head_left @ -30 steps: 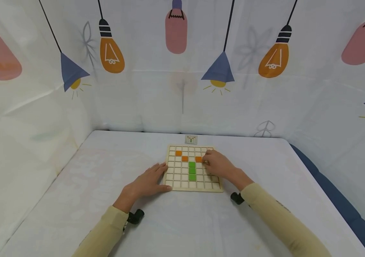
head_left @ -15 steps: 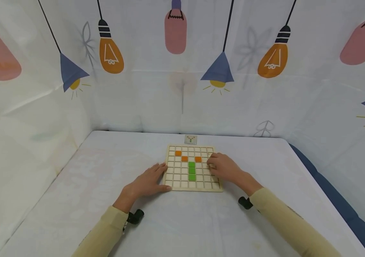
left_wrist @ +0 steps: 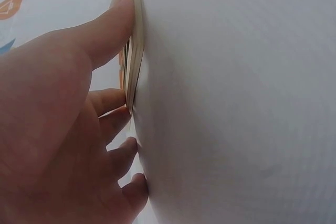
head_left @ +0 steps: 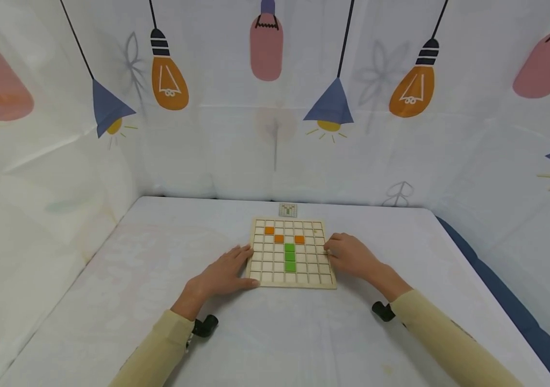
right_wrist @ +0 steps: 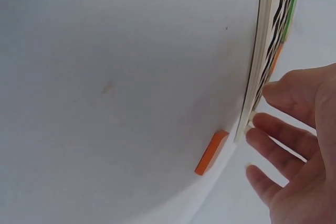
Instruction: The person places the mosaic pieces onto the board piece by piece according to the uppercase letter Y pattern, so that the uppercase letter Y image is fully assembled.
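Observation:
A square wooden grid board [head_left: 299, 286] lies flat on the table. In its cells sit green tiles [head_left: 290, 257] in a column, with orange tiles [head_left: 279, 238] above them to both sides. My left hand [head_left: 223, 273] rests at the board's left edge, fingers extended and thumb at the near left corner. At the right edge is my right hand [head_left: 352, 257]; its fingertips are right at the rim. The right wrist view shows those fingers [right_wrist: 283, 153] spread and holding nothing. In that view a loose orange tile [right_wrist: 212, 153] lies on the table beyond the board; the right hand hides it from the head view.
Behind the board, near the table's far edge, lies a small card [head_left: 287, 210] with a printed grid pattern. The white table [head_left: 275, 338] reaches back to a hanging cloth [head_left: 236, 150] printed with lamps and bulbs.
My right hand has drawn back rightward, from beside the right-hand orange tile to the board's right edge. That tile stays in its cell. My left hand has not moved.

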A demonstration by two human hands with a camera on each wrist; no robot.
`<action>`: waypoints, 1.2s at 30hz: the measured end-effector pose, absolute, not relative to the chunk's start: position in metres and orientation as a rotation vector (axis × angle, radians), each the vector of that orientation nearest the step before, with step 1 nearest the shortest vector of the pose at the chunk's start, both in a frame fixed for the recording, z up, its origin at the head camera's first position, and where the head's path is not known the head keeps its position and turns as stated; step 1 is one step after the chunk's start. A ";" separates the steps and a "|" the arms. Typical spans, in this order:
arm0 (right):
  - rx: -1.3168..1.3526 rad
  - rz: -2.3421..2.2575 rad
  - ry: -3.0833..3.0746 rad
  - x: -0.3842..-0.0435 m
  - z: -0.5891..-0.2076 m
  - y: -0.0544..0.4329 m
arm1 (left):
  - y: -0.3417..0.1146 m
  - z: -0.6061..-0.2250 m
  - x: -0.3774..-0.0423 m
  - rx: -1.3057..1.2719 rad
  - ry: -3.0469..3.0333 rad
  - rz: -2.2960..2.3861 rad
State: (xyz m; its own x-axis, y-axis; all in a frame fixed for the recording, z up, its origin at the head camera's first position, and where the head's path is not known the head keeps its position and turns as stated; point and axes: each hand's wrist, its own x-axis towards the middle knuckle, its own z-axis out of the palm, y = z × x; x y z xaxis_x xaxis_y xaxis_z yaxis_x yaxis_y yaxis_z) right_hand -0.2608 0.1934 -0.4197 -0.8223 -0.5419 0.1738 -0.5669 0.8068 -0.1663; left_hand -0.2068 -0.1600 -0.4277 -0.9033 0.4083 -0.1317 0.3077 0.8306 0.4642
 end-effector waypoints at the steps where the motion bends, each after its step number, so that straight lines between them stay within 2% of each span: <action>1: 0.881 0.329 -2.870 -0.260 -0.420 0.195 | -0.160 -0.428 -0.207 0.554 2.787 0.648; 17: 0.830 0.344 -2.891 -0.250 -0.423 0.228 | -0.157 -0.427 -0.208 0.555 2.794 0.673; 36: 0.782 0.410 -2.958 -0.247 -0.426 0.240 | -0.157 -0.428 -0.208 0.535 2.788 0.639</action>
State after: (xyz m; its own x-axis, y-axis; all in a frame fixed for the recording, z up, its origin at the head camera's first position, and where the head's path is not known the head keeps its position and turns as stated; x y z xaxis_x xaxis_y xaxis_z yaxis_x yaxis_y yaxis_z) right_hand -0.2466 0.2404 -0.4262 -0.8702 -0.4779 0.1196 -0.4924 0.8365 -0.2403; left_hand -0.2079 -0.1569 -0.4280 -0.9065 0.3982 -0.1401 0.2975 0.8382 0.4570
